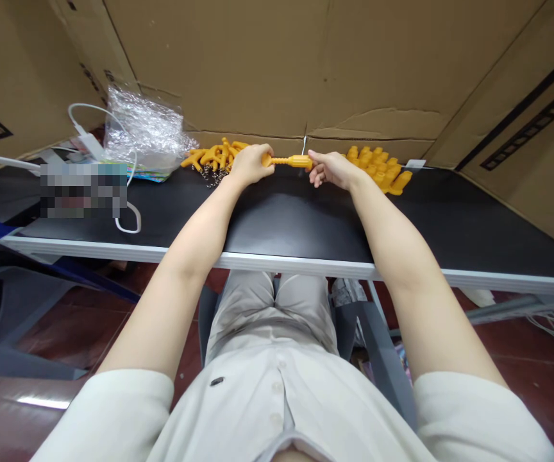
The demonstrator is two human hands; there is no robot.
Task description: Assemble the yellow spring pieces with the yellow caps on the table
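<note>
At the frame's upper centre, the left hand (252, 164) holds one end of a yellow piece (299, 161), the right hand (331, 170) pinches the other; crooked force could bend its ribbed stretch (281, 160).

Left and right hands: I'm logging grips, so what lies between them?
In the head view, an orange plastic piece bridges the left hand and right hand: thin ridged shaft, then thicker sleeve.

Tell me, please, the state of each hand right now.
Left hand: closed, holding one end of a yellow piece.
Right hand: loosely curled at its other end; grip cannot be told.
</note>
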